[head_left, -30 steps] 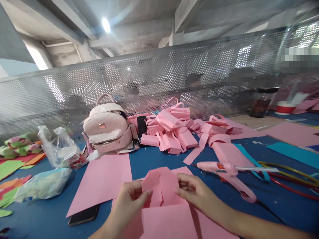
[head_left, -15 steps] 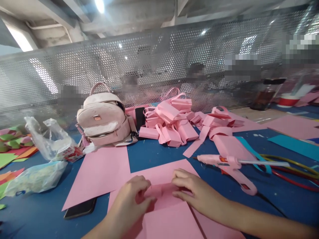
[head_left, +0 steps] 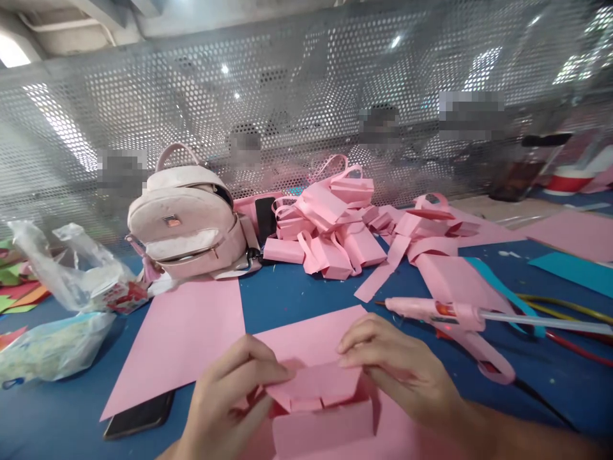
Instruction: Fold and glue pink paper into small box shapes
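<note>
While both hands work low in the head view, a folded pink paper piece [head_left: 318,390] sits directly between them, its long axis running left to right across the person's front. The left hand [head_left: 230,402] pinches its left end with curled fingers, and the right hand [head_left: 402,370] presses down on the right end of the top flap, fingers narrow and bent. Neither is nearer; they share it evenly. Under it lies a pink sheet [head_left: 306,332] on the blue table [head_left: 297,294]. A pink glue gun [head_left: 450,316] rests to the right, well apart, with a pink backpack [head_left: 186,223] behind on the left.
</note>
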Tool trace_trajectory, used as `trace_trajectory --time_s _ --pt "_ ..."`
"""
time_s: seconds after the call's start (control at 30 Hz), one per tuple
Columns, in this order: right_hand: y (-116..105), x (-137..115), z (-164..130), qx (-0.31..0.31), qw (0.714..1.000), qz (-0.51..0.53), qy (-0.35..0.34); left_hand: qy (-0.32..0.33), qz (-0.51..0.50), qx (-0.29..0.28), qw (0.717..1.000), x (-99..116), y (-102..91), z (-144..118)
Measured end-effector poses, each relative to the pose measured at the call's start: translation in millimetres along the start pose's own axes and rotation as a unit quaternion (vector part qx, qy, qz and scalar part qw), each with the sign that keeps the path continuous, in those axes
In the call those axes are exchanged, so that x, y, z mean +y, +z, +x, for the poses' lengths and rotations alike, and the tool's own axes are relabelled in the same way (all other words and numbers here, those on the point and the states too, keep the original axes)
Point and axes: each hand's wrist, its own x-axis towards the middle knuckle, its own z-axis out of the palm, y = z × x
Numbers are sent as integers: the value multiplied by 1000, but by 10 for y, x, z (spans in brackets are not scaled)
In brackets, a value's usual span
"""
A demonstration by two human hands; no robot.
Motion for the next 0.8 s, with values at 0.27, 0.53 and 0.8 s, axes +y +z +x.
trace_trajectory --time_s 0.27,0.53,0.8 --pt "-9 -35 -7 -40 998 -51 -9 110 138 -80 981 -132 -15 -227" --pt "29 122 -18 -104 988 -57 98 77 144 -24 986 -246 60 -110" --pt "41 110 -2 -114 981 -5 159 75 63 -41 994 -375 49 -95"
